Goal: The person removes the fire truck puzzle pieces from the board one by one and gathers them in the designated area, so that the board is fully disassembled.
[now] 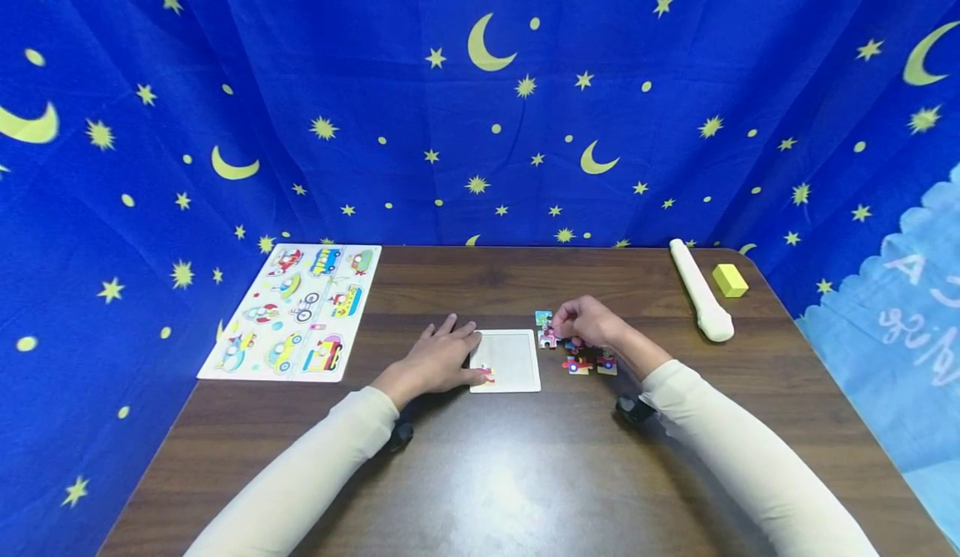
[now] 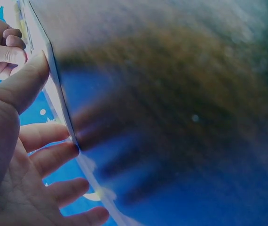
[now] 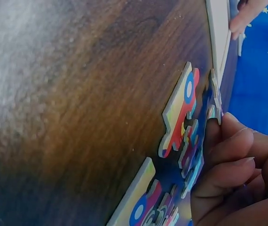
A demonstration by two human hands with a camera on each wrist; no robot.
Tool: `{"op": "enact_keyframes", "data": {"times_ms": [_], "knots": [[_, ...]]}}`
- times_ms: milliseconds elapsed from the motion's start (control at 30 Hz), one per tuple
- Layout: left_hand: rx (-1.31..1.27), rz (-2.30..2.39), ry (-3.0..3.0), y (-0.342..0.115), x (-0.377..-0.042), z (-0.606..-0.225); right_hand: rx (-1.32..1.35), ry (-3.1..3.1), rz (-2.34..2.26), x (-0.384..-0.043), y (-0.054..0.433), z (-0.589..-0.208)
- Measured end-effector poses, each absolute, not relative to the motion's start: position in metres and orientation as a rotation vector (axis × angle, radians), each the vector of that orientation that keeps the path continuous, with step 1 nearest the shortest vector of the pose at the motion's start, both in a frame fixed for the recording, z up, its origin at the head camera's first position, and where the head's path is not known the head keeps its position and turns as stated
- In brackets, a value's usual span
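Note:
In the head view my left hand lies at the left side of a small white puzzle tray, fingers spread and fairly straight, thumb over its lower left. A puzzle piece sits in that corner, partly covered by the thumb. The left wrist view shows the thumb touching the tray's edge. To the right of the tray, my right hand pinches a jigsaw puzzle piece between thumb and index finger. Loose pieces lie under and beside this hand, among them a red and blue one; some are partly hidden.
A large white board with vehicle pictures lies at the table's far left. Back right, a long cream-coloured club-like object lies beside a yellow block. A blue star-patterned curtain hangs behind the brown table.

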State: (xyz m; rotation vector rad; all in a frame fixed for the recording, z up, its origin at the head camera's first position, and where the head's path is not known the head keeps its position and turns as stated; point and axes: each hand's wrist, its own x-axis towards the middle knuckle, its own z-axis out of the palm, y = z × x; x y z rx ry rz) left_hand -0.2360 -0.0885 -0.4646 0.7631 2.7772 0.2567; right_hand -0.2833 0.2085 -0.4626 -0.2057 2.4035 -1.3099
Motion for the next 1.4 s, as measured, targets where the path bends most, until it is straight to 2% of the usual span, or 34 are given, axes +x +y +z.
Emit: {"op": "enact_keyframes", "data": {"times_ms": [300,500,800,1033,1400], "knots": [[0.773,0.241,2.775,-0.088,-0.236,-0.464,-0.219,2.454,-1.41,-0.283,0.202,-0.461],[0.786,0.266,2.776,-0.089,-0.238,-0.464,-0.273,2.37,-1.444,-0.275,0.181,-0.456],[0.791,0.363,2.741,-0.094,-0.237,-0.463,-0.471,2.221,-1.33,-0.255,0.138,-0.466],[0.808,0.347,2.73,-0.099,-0.235,-0.463,-0.679,2.381,-1.147,-0.246,0.119,-0.468],[0.845,0.239,2.75,-0.096,-0.238,-0.465,-0.744,2.559,-0.951,-0.24,0.107,-0.468]]}}
